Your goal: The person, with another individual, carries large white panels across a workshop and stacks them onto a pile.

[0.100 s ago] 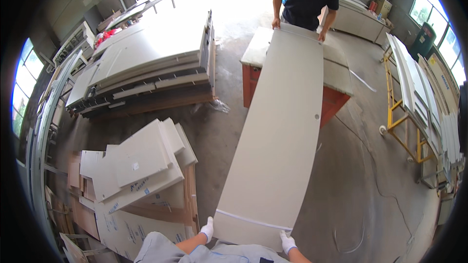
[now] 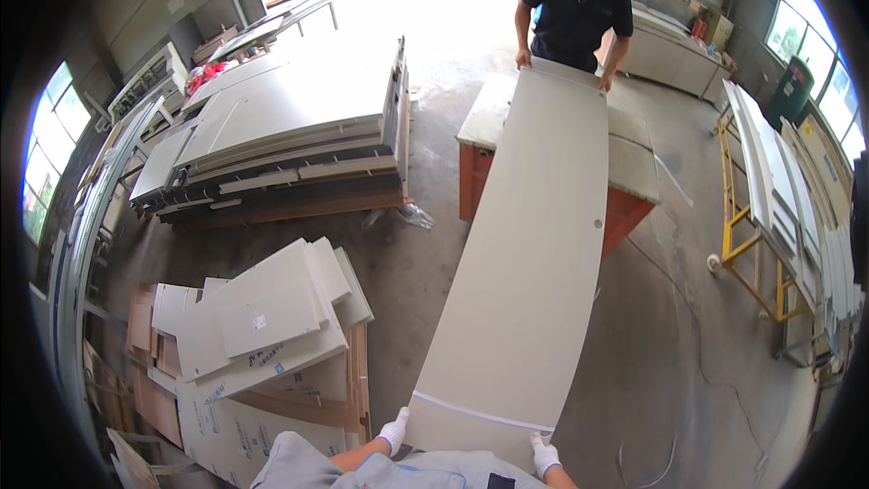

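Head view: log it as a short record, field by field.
Panel: long, pale, grey spot by right edge
Left hand: gloved, holding panel's near left edge
Right hand: gloved, holding panel's near right edge
Co-worker: both hands on panel's far end
Bench: orange-sided, below panel, contact unclear
Left side: board stack, board pile
Right side: yellow rack, boards

The panel [image 2: 516, 263] runs from you, near, to a person [image 2: 579, 14], far; its far part lies over a table [image 2: 632, 163]. Left of you: board pile [image 2: 272, 326] near, stack [image 2: 290, 136] farther off. Right: rack [image 2: 728, 222], boards [image 2: 777, 163] leaning on it. Cable [image 2: 700, 358] on floor [image 2: 647, 326] between.
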`<state>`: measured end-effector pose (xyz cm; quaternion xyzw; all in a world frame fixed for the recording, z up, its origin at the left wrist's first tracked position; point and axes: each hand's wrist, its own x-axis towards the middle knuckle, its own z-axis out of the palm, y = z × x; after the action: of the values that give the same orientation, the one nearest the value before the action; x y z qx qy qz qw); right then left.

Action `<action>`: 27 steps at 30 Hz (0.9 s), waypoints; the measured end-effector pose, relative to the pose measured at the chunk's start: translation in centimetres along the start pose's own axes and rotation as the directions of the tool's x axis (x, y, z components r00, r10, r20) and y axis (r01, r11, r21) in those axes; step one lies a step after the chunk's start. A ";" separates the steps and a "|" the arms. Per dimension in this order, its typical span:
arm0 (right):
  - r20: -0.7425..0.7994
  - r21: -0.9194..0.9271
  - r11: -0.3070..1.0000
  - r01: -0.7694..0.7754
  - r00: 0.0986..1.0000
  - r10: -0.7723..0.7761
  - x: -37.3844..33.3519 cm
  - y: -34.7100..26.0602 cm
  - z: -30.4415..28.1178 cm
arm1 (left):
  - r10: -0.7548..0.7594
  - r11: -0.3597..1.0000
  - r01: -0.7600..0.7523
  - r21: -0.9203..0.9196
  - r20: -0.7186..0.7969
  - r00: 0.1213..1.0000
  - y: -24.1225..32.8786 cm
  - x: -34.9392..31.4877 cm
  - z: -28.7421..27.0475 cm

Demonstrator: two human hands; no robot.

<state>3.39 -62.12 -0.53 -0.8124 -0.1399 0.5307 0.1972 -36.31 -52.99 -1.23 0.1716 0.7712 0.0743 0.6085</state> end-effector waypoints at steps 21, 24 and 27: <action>0.264 -0.154 0.954 0.257 0.941 -0.211 -0.2 -55.2 23.3 | 0.447 0.310 -0.322 -0.895 -0.162 0.880 43.2 4.3 -11.9; 0.499 0.371 0.928 0.040 0.834 -0.235 2.3 -61.9 28.5 | 0.494 0.353 -0.342 -0.871 -0.137 0.859 50.8 2.4 -14.1; 0.538 0.351 0.936 -0.019 0.822 -0.185 4.6 -69.0 32.9 | 0.437 0.386 -0.345 -0.855 -0.160 0.885 57.6 4.4 -18.4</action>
<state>-26.20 6.42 16.31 -0.5660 -0.1335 0.7531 0.3077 -44.88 3.91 17.93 0.0222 0.5356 0.5839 0.6097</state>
